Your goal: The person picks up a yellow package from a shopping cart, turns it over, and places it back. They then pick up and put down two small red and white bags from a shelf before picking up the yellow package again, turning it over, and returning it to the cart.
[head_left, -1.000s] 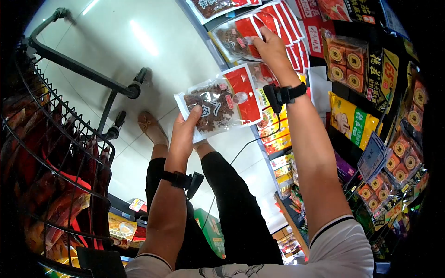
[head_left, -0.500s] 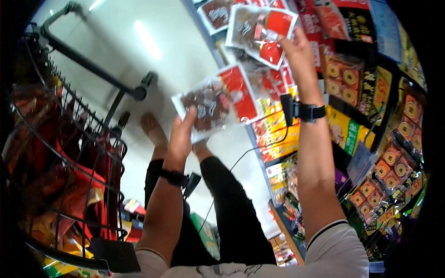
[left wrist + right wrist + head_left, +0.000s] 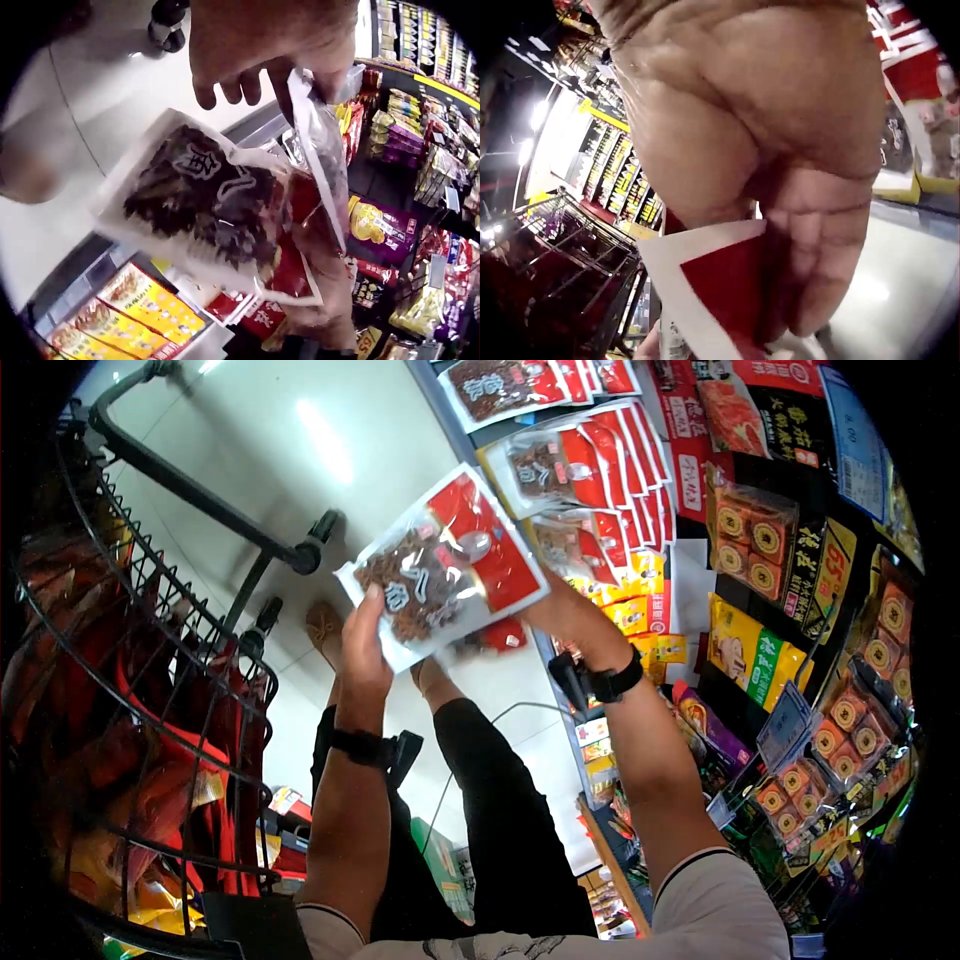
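Note:
My left hand (image 3: 365,655) grips a clear, white-edged packet of star anise (image 3: 420,585) with a red end, its thumb on the front. In the left wrist view this packet (image 3: 321,142) shows nearly edge-on. My right hand (image 3: 565,622) holds a second star anise packet (image 3: 202,199) by its red end, thumb and fingers on either side. The head view has it mostly hidden behind the first packet, only a red bit showing below. In the right wrist view its red and white corner (image 3: 724,289) sits between thumb and fingers.
More spice packets (image 3: 590,460) lie in overlapping rows on the shelf, with yellow packs (image 3: 640,595) beside them. Packs of small orange blocks (image 3: 750,540) are at the right. A black wire cart basket (image 3: 150,740) with red packages stands at my left, near a black frame (image 3: 200,485).
My right hand has lifted a second packet off the shelf rows and brought it down and left, behind the first. The left hand's packet has tilted and shifted slightly left.

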The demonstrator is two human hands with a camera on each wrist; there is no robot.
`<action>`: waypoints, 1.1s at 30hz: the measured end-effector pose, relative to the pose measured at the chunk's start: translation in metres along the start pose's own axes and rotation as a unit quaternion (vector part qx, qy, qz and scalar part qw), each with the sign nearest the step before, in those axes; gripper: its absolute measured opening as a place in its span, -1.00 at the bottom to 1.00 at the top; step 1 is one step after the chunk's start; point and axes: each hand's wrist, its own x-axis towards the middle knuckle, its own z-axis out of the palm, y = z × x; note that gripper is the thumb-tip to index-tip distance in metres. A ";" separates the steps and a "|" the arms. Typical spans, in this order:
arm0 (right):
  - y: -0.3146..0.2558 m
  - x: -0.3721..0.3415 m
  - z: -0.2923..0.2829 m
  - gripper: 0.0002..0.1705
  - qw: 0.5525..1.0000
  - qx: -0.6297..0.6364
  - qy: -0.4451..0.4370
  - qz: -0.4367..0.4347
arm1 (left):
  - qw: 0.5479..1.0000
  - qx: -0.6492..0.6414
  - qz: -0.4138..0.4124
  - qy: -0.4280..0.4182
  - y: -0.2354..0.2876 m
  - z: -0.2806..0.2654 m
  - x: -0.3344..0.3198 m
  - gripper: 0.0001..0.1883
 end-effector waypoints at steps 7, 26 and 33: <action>0.022 -0.034 0.013 -0.15 0.946 0.312 -0.080 0.033 | 0.998 0.023 -0.066 0.006 0.005 0.016 -0.016 -0.53; -0.022 -0.027 -0.042 -0.53 0.968 0.216 -0.022 0.126 | 0.983 0.149 -0.093 0.048 -0.013 0.021 -0.003 -0.53; -0.034 -0.028 -0.075 -0.62 0.948 0.274 0.136 0.086 | 0.961 0.234 -0.140 -0.035 -0.020 -0.006 0.000 -0.72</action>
